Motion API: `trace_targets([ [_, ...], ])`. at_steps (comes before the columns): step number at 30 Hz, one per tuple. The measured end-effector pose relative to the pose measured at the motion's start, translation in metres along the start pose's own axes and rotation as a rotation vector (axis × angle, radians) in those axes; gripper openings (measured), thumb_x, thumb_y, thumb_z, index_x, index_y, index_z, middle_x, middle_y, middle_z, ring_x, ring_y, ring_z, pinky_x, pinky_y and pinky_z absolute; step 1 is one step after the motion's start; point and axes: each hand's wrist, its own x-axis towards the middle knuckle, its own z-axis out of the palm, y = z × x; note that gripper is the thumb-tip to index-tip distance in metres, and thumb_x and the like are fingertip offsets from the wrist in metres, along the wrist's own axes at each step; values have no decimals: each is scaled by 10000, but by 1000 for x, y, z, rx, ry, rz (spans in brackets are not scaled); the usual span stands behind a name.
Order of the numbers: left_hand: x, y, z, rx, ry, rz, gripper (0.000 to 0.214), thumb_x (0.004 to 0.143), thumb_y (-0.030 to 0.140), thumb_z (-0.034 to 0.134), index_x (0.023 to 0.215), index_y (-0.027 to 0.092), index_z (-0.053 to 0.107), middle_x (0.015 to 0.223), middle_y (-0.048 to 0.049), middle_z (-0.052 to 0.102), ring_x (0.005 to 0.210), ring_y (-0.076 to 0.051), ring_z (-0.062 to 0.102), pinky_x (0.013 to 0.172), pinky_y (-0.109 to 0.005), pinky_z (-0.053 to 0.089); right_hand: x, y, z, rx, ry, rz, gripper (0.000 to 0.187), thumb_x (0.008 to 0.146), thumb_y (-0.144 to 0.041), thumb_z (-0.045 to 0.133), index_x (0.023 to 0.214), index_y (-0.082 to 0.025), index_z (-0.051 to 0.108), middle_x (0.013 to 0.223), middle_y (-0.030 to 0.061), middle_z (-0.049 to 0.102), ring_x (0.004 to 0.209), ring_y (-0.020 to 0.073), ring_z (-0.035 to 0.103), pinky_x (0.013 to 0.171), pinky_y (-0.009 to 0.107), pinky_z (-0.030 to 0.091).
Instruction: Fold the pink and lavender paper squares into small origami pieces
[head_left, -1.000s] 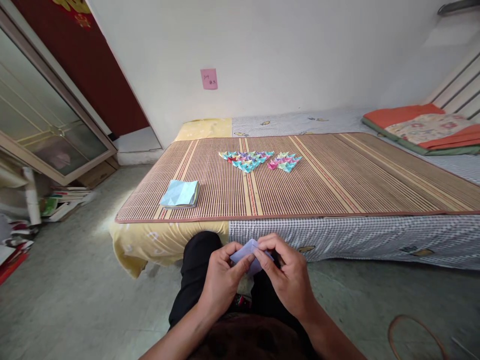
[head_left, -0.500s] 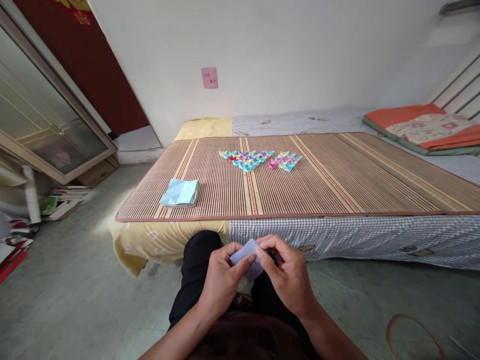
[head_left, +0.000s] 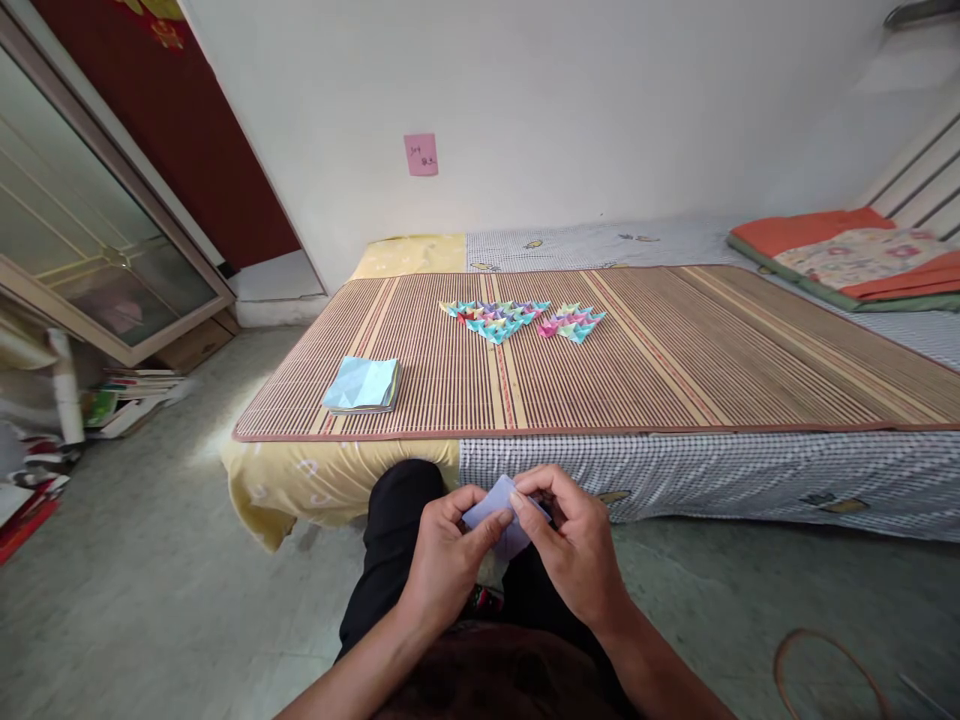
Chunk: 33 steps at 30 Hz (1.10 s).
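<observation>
A small folded sheet of lavender paper point(head_left: 495, 500) is held above my lap, in front of the bed's edge. My left hand point(head_left: 450, 545) pinches its left side, with the thumb lying across the front. My right hand point(head_left: 570, 535) grips the upper right part between thumb and fingers, near the top corner. Both hands are closed on the paper, and my fingers hide parts of it. On the mat beyond stand two groups of small folded paper pieces, a larger group point(head_left: 496, 322) and a smaller one point(head_left: 573, 323), in several colours.
A stack of square paper with a light blue top sheet point(head_left: 363, 384) lies on the left of the striped bamboo mat point(head_left: 630, 400). Folded orange bedding point(head_left: 847, 255) rests at the far right of the bed. A pink note point(head_left: 421, 155) is stuck to the wall.
My right fingers have shifted slightly at the top of the lavender paper, and more of its right edge shows. My left hand keeps its pinch. The things on the mat stay put.
</observation>
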Motion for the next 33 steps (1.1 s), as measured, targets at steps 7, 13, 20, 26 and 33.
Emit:
trace_targets([
  [7, 1, -3, 0, 17, -7, -1, 437, 787, 512, 808, 650, 164, 580, 613, 25, 467, 582, -106, 389, 529, -219, 327, -1, 3, -1, 6, 15, 13, 95, 976, -262, 610, 898, -220, 642, 851, 24, 703, 789, 190, 690, 716, 293, 546],
  [13, 2, -4, 1, -9, -19, -20, 443, 770, 525, 816, 661, 164, 584, 611, 32, 448, 573, -104, 377, 529, -224, 314, -1, 0, -2, 9, 12, 5, 97, 971, -247, 599, 887, -220, 638, 830, 13, 693, 772, 184, 679, 710, 290, 539],
  [20, 2, -2, 1, 7, -17, -15, 434, 763, 523, 825, 671, 154, 615, 613, 26, 470, 580, -107, 391, 534, -222, 330, 0, 0, -1, -15, 23, -28, 86, 968, -208, 596, 891, -226, 633, 831, 4, 688, 779, 178, 684, 721, 285, 540],
  [26, 3, -1, 2, -25, -10, -8, 431, 745, 523, 845, 680, 150, 641, 609, 27, 488, 577, -108, 405, 529, -214, 345, 0, -1, 1, -71, 63, -161, 111, 961, -156, 583, 890, -229, 626, 903, 22, 680, 880, 192, 685, 798, 303, 544],
  [33, 3, 1, 3, -45, 6, -10, 436, 725, 516, 859, 652, 150, 635, 598, 31, 479, 569, -102, 376, 523, -213, 323, 0, -4, 0, -82, 52, -121, 107, 958, -172, 586, 884, -240, 624, 887, 24, 698, 861, 204, 698, 783, 316, 557],
])
